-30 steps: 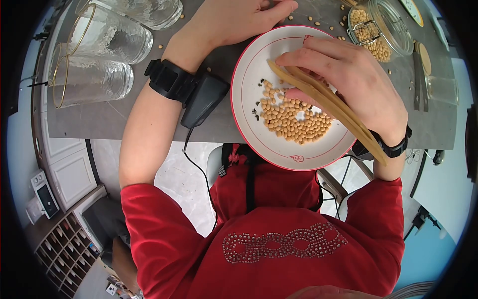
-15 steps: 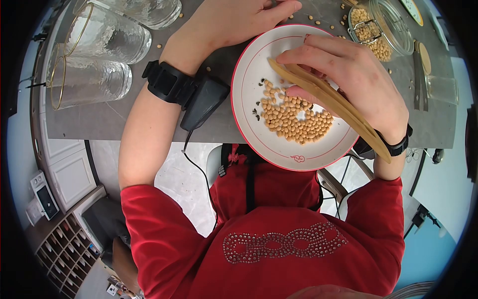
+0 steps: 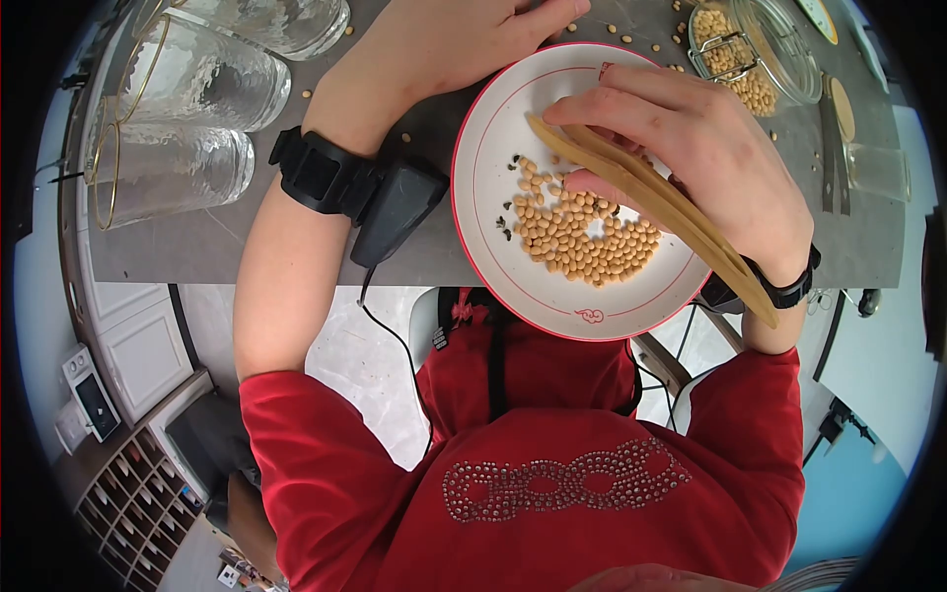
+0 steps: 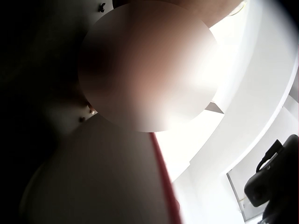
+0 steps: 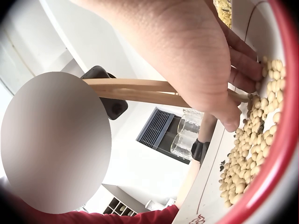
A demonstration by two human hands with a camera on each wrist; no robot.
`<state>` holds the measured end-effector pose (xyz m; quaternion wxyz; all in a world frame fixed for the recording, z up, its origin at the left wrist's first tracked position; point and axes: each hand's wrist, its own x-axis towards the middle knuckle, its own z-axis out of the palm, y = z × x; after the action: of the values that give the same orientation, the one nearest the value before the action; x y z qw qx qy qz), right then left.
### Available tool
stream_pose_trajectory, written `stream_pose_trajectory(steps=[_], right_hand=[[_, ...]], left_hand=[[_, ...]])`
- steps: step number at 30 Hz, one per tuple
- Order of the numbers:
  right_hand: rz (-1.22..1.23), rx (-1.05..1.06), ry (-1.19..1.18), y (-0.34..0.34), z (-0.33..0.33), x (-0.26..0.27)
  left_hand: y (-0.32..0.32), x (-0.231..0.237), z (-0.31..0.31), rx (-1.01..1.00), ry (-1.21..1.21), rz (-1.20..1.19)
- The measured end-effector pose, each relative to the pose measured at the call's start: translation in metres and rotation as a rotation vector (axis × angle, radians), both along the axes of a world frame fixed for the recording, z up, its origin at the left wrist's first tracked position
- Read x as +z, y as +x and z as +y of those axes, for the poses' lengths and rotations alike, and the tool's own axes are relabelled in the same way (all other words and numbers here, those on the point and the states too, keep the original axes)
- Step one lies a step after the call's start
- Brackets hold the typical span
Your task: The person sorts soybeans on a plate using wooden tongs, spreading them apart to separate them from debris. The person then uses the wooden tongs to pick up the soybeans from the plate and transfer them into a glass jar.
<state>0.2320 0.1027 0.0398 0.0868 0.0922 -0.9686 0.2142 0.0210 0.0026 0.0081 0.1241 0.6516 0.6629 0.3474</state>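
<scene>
My right hand [image 3: 695, 148] grips wooden tongs [image 3: 656, 192] over a white, red-rimmed plate [image 3: 523, 301]. Soybeans [image 3: 582, 242] lie spread inside that plate, with small dark bits [image 3: 505, 227] at the left of the pile. In the right wrist view, the tongs [image 5: 140, 91] pass behind the palm, and the fingertips reach down to the soybeans [image 5: 245, 172]. My left hand [image 3: 493, 39] rests by the plate's far left rim, thumb stretched out; its other fingers are partly cut off by the top edge. The left wrist view is mostly dark and blurred.
An open clip-top jar [image 3: 755, 59] of soybeans lies at the far right, with loose beans [image 3: 626, 39] around it. Clear glasses [image 3: 202, 74] stand at the far left. A small glass [image 3: 876, 175] is at the right edge. A cable [image 3: 400, 340] hangs from the left wrist device.
The left hand and forearm have shifted slightly left and up, and the glasses appear slightly further left. The tongs' rear end has swung a little to the right; the right hand barely moves.
</scene>
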Motion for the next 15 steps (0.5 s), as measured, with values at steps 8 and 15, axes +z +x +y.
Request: stream_pose_trajectory(steps=[8,15], right_hand=[[-0.003,-0.013,-0.008,-0.0002,-0.0005,-0.0004],[-0.004,-0.01,-0.004,-0.0006,0.0001,-0.0011]], left_hand=[[0.0009,0.0022,-0.0004,0.021,-0.004,0.021],[0.0004,-0.0007,0.001,0.023,0.0,0.009]])
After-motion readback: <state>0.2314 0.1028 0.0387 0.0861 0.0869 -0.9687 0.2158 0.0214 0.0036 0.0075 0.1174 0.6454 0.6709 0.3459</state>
